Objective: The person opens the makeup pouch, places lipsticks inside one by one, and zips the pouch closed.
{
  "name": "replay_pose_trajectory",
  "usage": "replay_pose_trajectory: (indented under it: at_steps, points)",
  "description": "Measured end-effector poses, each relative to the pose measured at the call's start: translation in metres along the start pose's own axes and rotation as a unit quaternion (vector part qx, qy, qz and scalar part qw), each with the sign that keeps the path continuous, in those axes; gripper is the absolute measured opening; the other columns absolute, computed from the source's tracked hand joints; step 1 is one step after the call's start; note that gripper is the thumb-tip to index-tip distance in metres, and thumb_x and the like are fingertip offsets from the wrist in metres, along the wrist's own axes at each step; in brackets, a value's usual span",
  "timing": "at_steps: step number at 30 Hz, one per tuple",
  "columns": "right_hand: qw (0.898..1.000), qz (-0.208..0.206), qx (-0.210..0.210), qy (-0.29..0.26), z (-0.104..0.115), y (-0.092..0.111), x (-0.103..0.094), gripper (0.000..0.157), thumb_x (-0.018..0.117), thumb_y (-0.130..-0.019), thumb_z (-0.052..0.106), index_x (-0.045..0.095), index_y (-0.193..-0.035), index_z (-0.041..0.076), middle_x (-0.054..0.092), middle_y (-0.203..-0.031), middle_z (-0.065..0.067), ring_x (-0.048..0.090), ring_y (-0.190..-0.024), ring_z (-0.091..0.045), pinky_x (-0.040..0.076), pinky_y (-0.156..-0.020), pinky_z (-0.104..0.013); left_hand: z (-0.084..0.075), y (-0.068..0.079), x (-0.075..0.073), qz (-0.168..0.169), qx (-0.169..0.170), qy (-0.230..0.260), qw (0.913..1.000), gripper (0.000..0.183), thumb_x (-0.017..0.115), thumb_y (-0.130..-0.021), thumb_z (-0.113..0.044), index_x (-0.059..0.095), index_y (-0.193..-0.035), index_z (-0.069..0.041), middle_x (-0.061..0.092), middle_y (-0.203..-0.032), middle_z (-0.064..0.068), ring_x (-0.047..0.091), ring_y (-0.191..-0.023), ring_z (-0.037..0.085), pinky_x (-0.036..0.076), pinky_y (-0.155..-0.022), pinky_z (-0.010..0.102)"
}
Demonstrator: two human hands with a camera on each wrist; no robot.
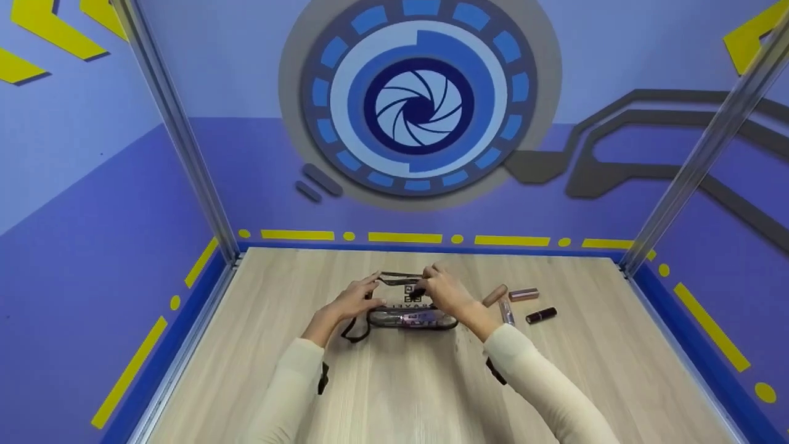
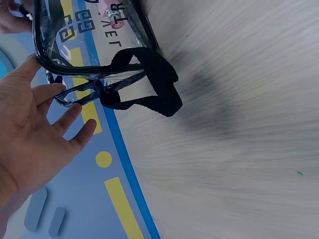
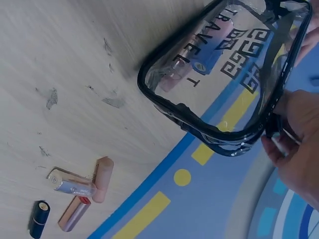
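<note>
A clear plastic travel pouch (image 1: pixel 385 317) with black piping and printed lettering stands on the table between both hands. Its top edges are parted. Through the clear wall in the right wrist view, a pink item (image 3: pixel 177 72) and a blue one (image 3: pixel 209 59) show inside. My left hand (image 1: pixel 352 301) holds the pouch's left end, thumb at the front and fingers at the back edge. A black strap loop (image 2: pixel 159 84) hangs out from that end. At the top right rim, my right hand (image 1: pixel 449 293) pinches a dark tab that looks like a zipper pull.
Right of the pouch lie several cosmetics: a brown-pink tube (image 1: pixel 495 296), a clear-and-silver tube (image 1: pixel 506 312), a rose-coloured stick (image 1: pixel 524 295) and a dark lipstick (image 1: pixel 541 316). Blue printed panels (image 1: pixel 259 179) and metal posts (image 1: pixel 185 135) border the wooden table (image 1: pixel 394 394).
</note>
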State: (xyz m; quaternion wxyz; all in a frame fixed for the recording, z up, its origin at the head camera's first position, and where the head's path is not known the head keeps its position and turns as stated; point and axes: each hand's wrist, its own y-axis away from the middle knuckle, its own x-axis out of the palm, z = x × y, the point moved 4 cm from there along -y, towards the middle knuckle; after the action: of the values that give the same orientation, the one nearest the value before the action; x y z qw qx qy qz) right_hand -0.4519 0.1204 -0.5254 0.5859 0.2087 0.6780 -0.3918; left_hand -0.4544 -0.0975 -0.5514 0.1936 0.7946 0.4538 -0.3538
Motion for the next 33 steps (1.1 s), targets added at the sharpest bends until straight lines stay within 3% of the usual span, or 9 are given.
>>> replay_pose_trajectory:
  at_steps: [3,10,13,16,20,24,26,29,33]
  points:
    - [0.999,0.033,-0.001,-0.006,0.002,0.0,0.004,0.014,0.077,-0.088,0.006,0.081,-0.101,0.01,0.073,-0.098,-0.01,0.065,-0.092,-0.028,0.058,-0.083,-0.041,0.0,0.0,-0.001,0.001,-0.003,0.001,1.0,0.068,0.061,-0.104,-0.027,0.032,-0.158,0.003,0.034,-0.163,0.024,0.031,-0.149,0.05,0.03,-0.119,0.063]
    - [0.984,0.138,0.074,-0.088,0.0,-0.003,0.007,0.013,0.074,-0.091,0.005,0.081,-0.102,0.004,0.079,-0.099,-0.013,0.076,-0.089,-0.031,0.061,-0.083,-0.046,0.001,-0.001,-0.002,-0.005,-0.006,0.0,1.0,0.07,0.061,-0.104,-0.028,0.029,-0.16,-0.001,0.037,-0.161,0.025,0.031,-0.148,0.05,0.03,-0.119,0.064]
    - [0.979,0.157,0.085,-0.102,-0.001,-0.002,0.008,0.014,0.071,-0.094,0.004,0.08,-0.105,0.003,0.079,-0.1,-0.014,0.076,-0.091,-0.031,0.061,-0.084,-0.046,0.001,-0.002,-0.002,-0.004,-0.004,-0.008,1.0,0.07,0.06,-0.104,-0.027,0.028,-0.16,-0.001,0.035,-0.163,0.023,0.032,-0.148,0.049,0.031,-0.119,0.063]
    - [0.978,0.159,0.072,-0.11,-0.004,0.001,0.008,0.014,0.065,-0.097,0.003,0.078,-0.096,-0.001,0.077,-0.087,-0.01,0.071,-0.076,-0.022,0.06,-0.071,-0.037,0.001,-0.003,0.0,-0.001,-0.003,-0.01,0.9999,0.07,0.06,-0.104,-0.028,0.028,-0.16,-0.001,0.033,-0.164,0.022,0.032,-0.148,0.049,0.03,-0.119,0.064]
    - [0.983,0.129,0.027,-0.13,-0.012,0.006,0.004,0.02,0.06,-0.098,0.001,0.071,-0.082,-0.002,0.062,-0.069,-0.004,0.049,-0.061,-0.013,0.044,-0.058,-0.029,0.004,-0.003,0.001,0.0,-0.01,-0.001,1.0,0.07,0.06,-0.104,-0.029,0.029,-0.16,-0.002,0.031,-0.166,0.02,0.029,-0.15,0.049,0.028,-0.12,0.064]
    - [0.982,0.06,0.011,-0.179,-0.03,0.013,-0.005,0.016,0.06,-0.099,0.002,0.075,-0.096,-0.003,0.076,-0.086,-0.012,0.07,-0.074,-0.022,0.06,-0.07,-0.037,0.006,-0.002,0.001,0.0,-0.023,0.0,0.9997,0.07,0.06,-0.104,-0.032,0.03,-0.16,-0.002,0.029,-0.167,0.017,0.027,-0.151,0.047,0.027,-0.12,0.066]
    - [0.976,0.024,0.039,-0.214,-0.045,0.019,-0.012,0.018,0.061,-0.099,0.002,0.075,-0.108,-0.004,0.077,-0.103,-0.019,0.075,-0.09,-0.031,0.062,-0.082,-0.044,0.007,-0.002,0.001,0.001,-0.028,0.0,0.9996,0.07,0.06,-0.104,-0.034,0.031,-0.16,-0.002,0.03,-0.167,0.017,0.027,-0.151,0.047,0.027,-0.119,0.067]
    - [0.963,-0.022,0.105,-0.248,-0.074,0.033,-0.02,0.022,0.059,-0.099,0.001,0.072,-0.115,-0.006,0.075,-0.112,-0.023,0.073,-0.097,-0.037,0.061,-0.086,-0.048,0.007,-0.001,0.001,-0.003,-0.028,0.001,0.9996,0.072,0.061,-0.103,-0.035,0.031,-0.16,-0.003,0.032,-0.166,0.018,0.029,-0.15,0.048,0.029,-0.118,0.067]
    - [0.955,-0.042,0.21,-0.206,-0.118,0.068,-0.022,0.027,0.057,-0.1,0.003,0.068,-0.123,-0.006,0.069,-0.121,-0.027,0.071,-0.103,-0.041,0.057,-0.091,-0.055,0.006,0.0,0.001,-0.004,-0.026,0.0,0.9997,0.072,0.061,-0.103,-0.034,0.03,-0.161,-0.004,0.032,-0.166,0.017,0.029,-0.15,0.047,0.029,-0.119,0.065]
